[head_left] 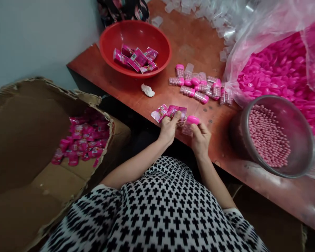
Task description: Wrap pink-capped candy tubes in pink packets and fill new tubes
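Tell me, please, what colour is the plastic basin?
The plastic basin is red, clearest in the head view.

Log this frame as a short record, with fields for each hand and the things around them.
View: head camera, looking down at a table edge
Left hand: holds pink printed sachets
Right hand: holds clear bottle with pink cap
Tabletop: red basin of sachets; filled pink-capped bottles; empty clear bottles
Table right: metal bowl of pink beads; plastic bag of pink caps
Beside person: cardboard box of pink packaged items
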`<move>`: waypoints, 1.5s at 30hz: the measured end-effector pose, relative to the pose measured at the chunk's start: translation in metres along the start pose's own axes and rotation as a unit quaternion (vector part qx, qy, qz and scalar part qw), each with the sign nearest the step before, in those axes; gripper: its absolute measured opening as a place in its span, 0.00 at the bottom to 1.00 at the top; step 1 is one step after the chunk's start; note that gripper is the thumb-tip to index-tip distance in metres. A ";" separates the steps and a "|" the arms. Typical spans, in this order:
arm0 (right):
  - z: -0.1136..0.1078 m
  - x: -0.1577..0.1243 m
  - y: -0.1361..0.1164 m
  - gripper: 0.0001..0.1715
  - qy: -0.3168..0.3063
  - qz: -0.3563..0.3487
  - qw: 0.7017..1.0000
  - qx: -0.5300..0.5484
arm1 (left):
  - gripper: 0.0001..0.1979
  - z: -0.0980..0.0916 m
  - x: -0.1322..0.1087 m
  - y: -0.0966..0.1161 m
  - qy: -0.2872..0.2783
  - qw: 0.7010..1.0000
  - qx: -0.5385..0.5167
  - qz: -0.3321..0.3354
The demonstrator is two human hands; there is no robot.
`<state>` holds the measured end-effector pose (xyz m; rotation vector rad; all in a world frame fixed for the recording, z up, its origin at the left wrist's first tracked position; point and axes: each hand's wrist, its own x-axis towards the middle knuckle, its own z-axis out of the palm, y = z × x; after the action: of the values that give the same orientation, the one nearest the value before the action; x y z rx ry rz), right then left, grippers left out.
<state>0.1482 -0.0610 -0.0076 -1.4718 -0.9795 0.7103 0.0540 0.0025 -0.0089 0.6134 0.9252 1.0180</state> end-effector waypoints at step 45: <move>0.001 0.010 -0.016 0.14 -0.054 0.202 0.921 0.330 | 0.16 -0.035 -0.004 0.026 0.029 0.994 -0.012 -0.104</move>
<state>0.1489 -0.0521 0.0090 -1.0345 -0.4293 1.2885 0.0113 0.0104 -0.0042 0.4591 1.0052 0.8624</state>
